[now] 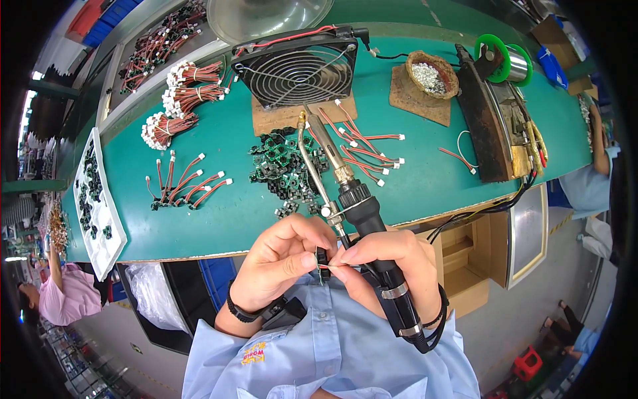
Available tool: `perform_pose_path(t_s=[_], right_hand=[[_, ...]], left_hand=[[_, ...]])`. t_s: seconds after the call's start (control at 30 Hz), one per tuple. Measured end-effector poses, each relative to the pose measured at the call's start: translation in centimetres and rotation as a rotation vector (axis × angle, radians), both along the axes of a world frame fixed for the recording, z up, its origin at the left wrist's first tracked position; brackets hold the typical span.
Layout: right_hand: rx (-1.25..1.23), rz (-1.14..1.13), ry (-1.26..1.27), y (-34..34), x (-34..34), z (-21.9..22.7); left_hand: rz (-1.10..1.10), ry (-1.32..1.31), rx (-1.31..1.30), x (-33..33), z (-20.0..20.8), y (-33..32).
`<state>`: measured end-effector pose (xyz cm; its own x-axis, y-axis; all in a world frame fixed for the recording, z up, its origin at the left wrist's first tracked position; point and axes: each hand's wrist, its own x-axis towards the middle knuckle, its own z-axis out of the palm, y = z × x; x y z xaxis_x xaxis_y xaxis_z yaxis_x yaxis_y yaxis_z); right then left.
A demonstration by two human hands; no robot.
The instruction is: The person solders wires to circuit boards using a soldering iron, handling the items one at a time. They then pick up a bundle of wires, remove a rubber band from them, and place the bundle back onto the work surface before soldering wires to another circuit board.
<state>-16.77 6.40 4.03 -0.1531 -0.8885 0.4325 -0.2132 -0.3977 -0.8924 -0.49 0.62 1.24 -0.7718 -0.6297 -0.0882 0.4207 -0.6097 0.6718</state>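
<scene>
Close to my body, my left hand (282,256) pinches a small black part with a green board (323,271) between thumb and fingers. My right hand (392,263) grips a black soldering iron (362,209), whose tip points away toward the fan. A thin metal feed tube (311,166) is clamped along the iron. The right thumb and forefinger meet at thin wire ends (330,266) beside the small part; how they are attached is hard to see. Beyond the hands lies a heap of similar small black and green parts (286,166).
A fan (299,70) stands behind the heap. Red-and-black cables (365,146) lie right of it, wired parts (183,186) left. Farther left are a white tray (106,233) and cable bundles (193,90). A bowl (432,76), solder spool (515,64) and dark block (485,120) stand right.
</scene>
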Motion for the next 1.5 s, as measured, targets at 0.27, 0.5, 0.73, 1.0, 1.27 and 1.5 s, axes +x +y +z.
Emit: perform_pose_path(t_s=[0.27,0.5,0.73,1.0,1.27,1.5], right_hand=[[0.019,0.013,0.009,0.3,-0.1,0.0],[0.030,0.069,0.043,0.3,-0.5,-0.1],[0.039,0.085,0.075,0.4,-0.8,0.1],[0.096,0.133,0.096,0.0,-1.5,0.7],[0.132,0.071,0.093,-0.1,-1.6,0.2],[0.080,-0.148,0.301,0.9,-2.2,-1.0]], left_hand=[[-0.018,0.005,0.014,0.2,-0.3,-0.1],[-0.050,0.029,0.090,0.1,-0.3,-0.1],[-0.062,0.016,0.132,0.3,-0.4,-0.2],[-0.065,-0.064,0.023,0.6,0.1,-0.5],[0.001,-0.105,-0.172,0.1,0.6,-0.6],[0.223,-0.344,-0.174,-0.6,0.6,-0.3]])
